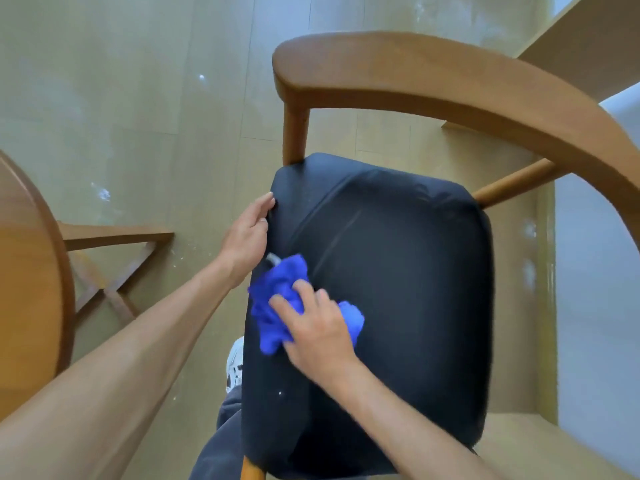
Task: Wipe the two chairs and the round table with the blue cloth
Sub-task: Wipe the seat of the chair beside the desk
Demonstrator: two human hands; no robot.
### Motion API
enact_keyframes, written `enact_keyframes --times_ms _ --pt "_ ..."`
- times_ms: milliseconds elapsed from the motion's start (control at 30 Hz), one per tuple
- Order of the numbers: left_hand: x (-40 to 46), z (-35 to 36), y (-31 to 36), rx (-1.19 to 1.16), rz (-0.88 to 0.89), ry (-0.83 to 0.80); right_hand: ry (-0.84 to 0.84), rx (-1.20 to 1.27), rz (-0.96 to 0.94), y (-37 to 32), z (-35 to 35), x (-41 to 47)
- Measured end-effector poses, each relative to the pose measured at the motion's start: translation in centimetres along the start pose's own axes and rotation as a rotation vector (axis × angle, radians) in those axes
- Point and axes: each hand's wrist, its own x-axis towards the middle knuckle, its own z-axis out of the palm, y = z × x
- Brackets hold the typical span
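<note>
Here, the right hand (pixel 318 327) presses the bunched blue cloth (pixel 277 289) with spread fingers (pixel 282 303) onto the black seat of the chair (pixel 398 271), near its left edge, which the left hand (pixel 246 233) grasps; round table (pixel 27 271) at left.

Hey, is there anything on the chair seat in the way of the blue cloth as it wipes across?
Nothing visible. The right hand presses the blue cloth on the left of the chair seat; the rest looks bare. The left hand holds the left edge, beside the cloth.
</note>
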Motion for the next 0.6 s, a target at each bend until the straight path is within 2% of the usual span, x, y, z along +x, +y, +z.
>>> enact_keyframes --times_ms 67,133,200,267,333,467,533,600 --pt "-0.1 0.0 0.3 0.035 -0.014 -0.019 -0.154 0.03 -0.18 -3.0 2.2 -6.3" --pt "-0.2 0.1 0.2 0.084 -0.03 -0.034 -0.223 -0.005 -0.287 -3.4 3.5 -9.7" --pt "-0.3 0.2 -0.1 0.114 -0.034 -0.031 -0.3 -0.099 -0.417 -2.0 3.2 -9.7" --pt "-0.2 0.3 -0.3 0.125 -0.029 -0.034 -0.304 -0.134 -0.584 0.0 1.7 -7.4" --pt "-0.2 0.2 -0.3 0.114 -0.019 -0.025 -0.241 -0.129 -0.611 2.3 -0.2 -3.6" --pt "-0.1 -0.1 -0.2 0.036 0.003 -0.014 0.02 -0.078 -0.347 7.3 -3.8 5.0" --pt "-0.1 -0.2 0.0 0.01 -0.005 -0.023 0.11 -0.101 -0.118 10.0 -5.8 9.5" --pt "-0.2 -0.3 0.0 0.003 -0.009 -0.032 0.209 -0.024 0.153 12.6 -7.5 13.8"
